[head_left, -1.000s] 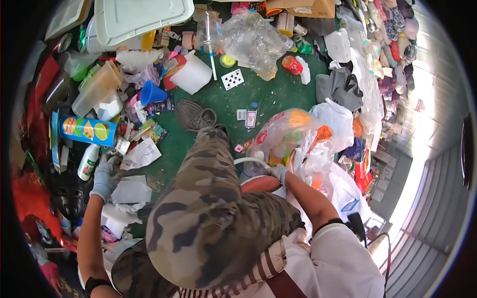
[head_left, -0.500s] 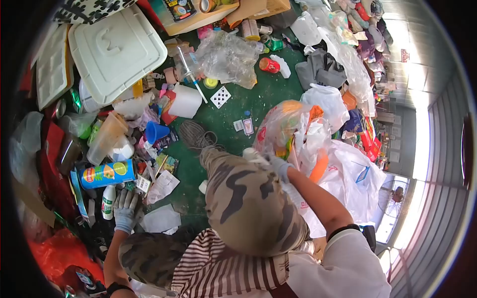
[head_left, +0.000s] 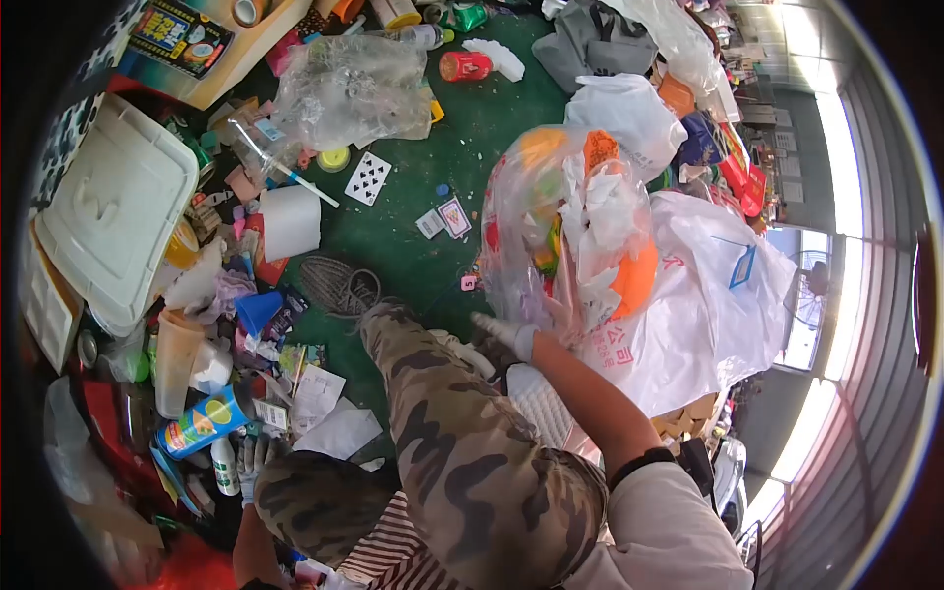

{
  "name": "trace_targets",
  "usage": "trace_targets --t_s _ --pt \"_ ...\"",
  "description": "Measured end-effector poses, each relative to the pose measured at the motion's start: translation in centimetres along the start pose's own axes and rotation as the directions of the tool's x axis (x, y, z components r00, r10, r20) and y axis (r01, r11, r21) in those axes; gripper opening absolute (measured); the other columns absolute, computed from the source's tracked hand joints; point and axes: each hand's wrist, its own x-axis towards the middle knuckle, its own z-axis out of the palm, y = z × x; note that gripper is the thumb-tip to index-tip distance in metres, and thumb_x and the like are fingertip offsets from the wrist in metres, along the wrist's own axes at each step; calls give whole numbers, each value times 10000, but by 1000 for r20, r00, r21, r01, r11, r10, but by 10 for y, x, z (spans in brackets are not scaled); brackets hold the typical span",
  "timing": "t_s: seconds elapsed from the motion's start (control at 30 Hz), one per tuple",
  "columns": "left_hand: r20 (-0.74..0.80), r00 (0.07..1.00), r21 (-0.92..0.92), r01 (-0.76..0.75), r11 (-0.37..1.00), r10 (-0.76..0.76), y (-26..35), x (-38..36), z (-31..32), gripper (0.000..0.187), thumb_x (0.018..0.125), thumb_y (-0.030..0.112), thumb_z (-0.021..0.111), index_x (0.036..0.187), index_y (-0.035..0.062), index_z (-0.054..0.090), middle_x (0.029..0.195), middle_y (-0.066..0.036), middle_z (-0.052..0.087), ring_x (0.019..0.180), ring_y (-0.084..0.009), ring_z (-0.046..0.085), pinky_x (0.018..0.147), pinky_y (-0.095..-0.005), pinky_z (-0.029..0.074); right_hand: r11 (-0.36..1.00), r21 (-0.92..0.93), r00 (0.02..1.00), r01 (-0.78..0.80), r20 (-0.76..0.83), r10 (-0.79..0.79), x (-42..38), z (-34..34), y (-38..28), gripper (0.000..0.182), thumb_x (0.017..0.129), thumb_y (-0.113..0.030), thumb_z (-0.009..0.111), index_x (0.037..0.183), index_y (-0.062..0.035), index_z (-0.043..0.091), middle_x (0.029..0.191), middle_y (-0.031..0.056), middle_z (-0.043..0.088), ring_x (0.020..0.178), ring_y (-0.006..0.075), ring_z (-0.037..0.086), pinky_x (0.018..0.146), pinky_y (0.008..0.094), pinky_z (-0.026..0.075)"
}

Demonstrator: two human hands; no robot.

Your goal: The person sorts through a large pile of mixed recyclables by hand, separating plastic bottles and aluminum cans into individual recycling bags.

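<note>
My left hand, in a pale glove with grey fingers, rests among the litter at the lower left with its fingers outstretched. Right beside it stands a small white-and-green bottle, and a blue chip can lies just above. My right hand, also gloved, is beyond my raised knee, fingers apart and pointing left, with nothing visible in its grasp. Below it lies a whitish crumpled thing, partly hidden by my leg. Close to the right of that hand sits a clear plastic bag containing orange and white scraps.
A large white bag stands at the right. Playing cards, a red can and clear plastic wrap lie on the green floor. A white lid and a blue cup are among mixed litter on the left.
The view has shifted and turned. My right hand has come away from the clear bag's edge toward my leg, its fingers now showing. My left hand remains beside the bottle.
</note>
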Motion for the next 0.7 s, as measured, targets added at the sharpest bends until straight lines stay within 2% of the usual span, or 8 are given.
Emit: trace_targets --t_s 0.1,0.17,0.2,0.27,0.37,0.47,0.5,0.7 --pt "-5 1000 -11 1 1000 -1 3 4 -7 468 777 299 543 1219 159 484 1173 -47 471 1090 -232 439 900 -408 363 997 81 993 -9 122 -1 4 -23 -3 756 786 -697 407 1148 -44 523 937 109 600 810 240 575 692 397 456" --pt "-5 1000 -28 3 1000 -3 6 10 -12 459 776 296 546 1210 156 491 1147 -47 483 1060 -230 452 878 -405 373 966 233 951 107 -306 -32 -4 -20 -6 737 791 -676 422 1130 -34 551 978 136 602 857 251 580 787 368 437" --pt "-5 1000 -37 5 999 -5 7 13 -14 455 776 294 547 1206 154 495 1134 -47 489 1045 -229 458 867 -403 377 967 237 953 96 -301 -21 0 -26 2 737 791 -676 422 1130 -34 551 978 136 602 857 251 580 787 368 437" --pt "-4 1000 -52 6 999 -6 9 18 -16 446 776 290 550 1197 151 502 1108 -48 500 1014 -228 471 845 -399 386 753 -658 958 -8 -220 -182 13 -38 20 659 798 -607 485 1099 -30 588 1000 169 604 893 246 581 833 330 423" --pt "6 1000 -77 4 997 -3 9 25 -22 434 775 285 555 1184 145 513 1068 -48 518 969 -225 491 812 -394 400 958 -262 992 115 -12 -122 -75 11 -4 588 798 -538 534 1072 -25 614 1014 165 614 909 226 583 804 314 439" --pt "63 998 -103 11 995 -5 2 28 -36 421 775 280 560 1170 140 524 1029 -48 535 924 -223 510 779 -389 414 908 -405 950 110 -225 -216 -101 24 7 517 795 -479 586 1101 -63 589 1030 134 613 922 260 589 795 311 452" --pt "76 997 -108 16 994 -8 -3 35 -38 417 774 278 561 1166 138 527 1016 -48 541 909 -222 516 768 -387 419 784 -542 817 302 -277 -506 -64 13 54 508 799 -462 588 1117 -65 581 1006 144 617 926 259 591 804 322 451" --pt "69 977 -190 210 959 -201 -50 89 -64 367 760 236 593 1111 133 574 941 -59 589 808 -221 561 702 -359 447 832 -542 927 119 -239 -288 -68 15 44 484 839 -441 536 1177 -94 548 1143 192 542 1014 286 562 869 332 423"
